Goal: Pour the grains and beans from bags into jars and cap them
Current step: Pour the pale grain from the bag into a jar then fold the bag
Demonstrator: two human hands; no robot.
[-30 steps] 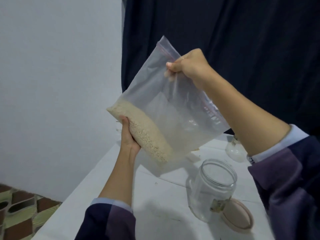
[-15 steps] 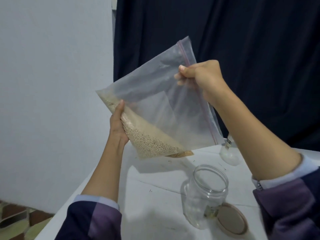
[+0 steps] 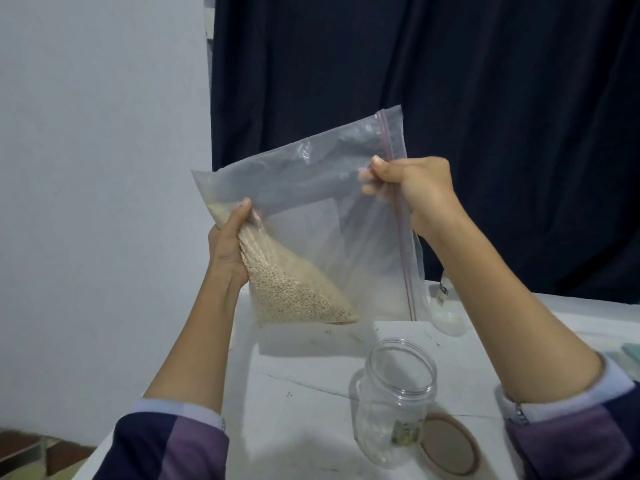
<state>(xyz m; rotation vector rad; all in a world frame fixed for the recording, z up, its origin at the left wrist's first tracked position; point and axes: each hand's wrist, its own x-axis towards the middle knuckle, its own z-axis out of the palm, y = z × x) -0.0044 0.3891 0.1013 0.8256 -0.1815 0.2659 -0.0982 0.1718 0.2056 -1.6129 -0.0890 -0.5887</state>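
A clear zip bag with a red zip strip hangs in the air above the white table. Pale grains lie heaped in its lower left corner. My left hand pinches the bag's left edge beside the grains. My right hand grips the zip edge on the right. Below, an open, empty clear jar stands upright on the table. Its tan lid lies flat against the jar's right side.
A second clear jar stands farther back on the table, partly behind the bag. A dark curtain hangs behind the table, a white wall to the left. A pale green thing shows at the right edge.
The bag has turned so its zip edge now runs down the right side. The grains have slid into the lower left corner. Both hands have come lower, toward the table.
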